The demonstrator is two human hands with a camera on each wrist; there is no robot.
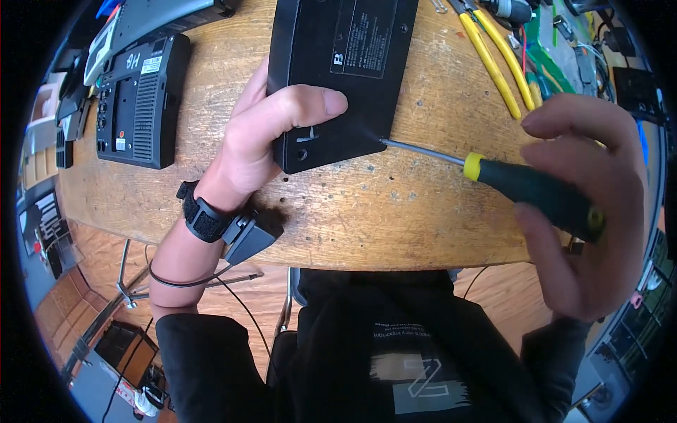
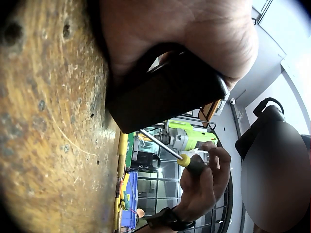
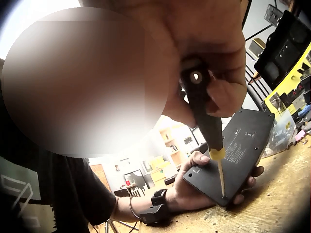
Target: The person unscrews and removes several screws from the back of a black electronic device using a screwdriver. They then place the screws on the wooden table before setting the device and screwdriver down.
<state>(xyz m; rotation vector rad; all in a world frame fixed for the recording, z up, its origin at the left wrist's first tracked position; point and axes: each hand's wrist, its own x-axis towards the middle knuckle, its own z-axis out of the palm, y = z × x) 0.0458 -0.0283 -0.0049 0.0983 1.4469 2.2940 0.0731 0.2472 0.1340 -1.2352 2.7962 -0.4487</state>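
Note:
My left hand (image 1: pixel 261 137) grips a flat black electronic device (image 1: pixel 360 106) by its near left corner, thumb laid across the face that carries a printed label. The device is held tilted over the wooden table (image 1: pixel 437 233). My right hand (image 1: pixel 613 190) holds a screwdriver (image 1: pixel 539 194) with a dark green handle and a yellow collar, fingers and thumb around the handle. Its shaft reaches left to the near right corner of the device. In the right wrist view the screwdriver tip meets a screw hole at the corner of the device (image 3: pixel 233 160).
A second black device (image 1: pixel 144 102) with vent slots lies on the left of the table, with more dark equipment (image 1: pixel 166 25) behind it. Yellow-handled pliers (image 1: pixel 493 60) lie at the back right, beside tools and wires on a green surface. A bright green power tool (image 2: pixel 187 138) shows in the left wrist view.

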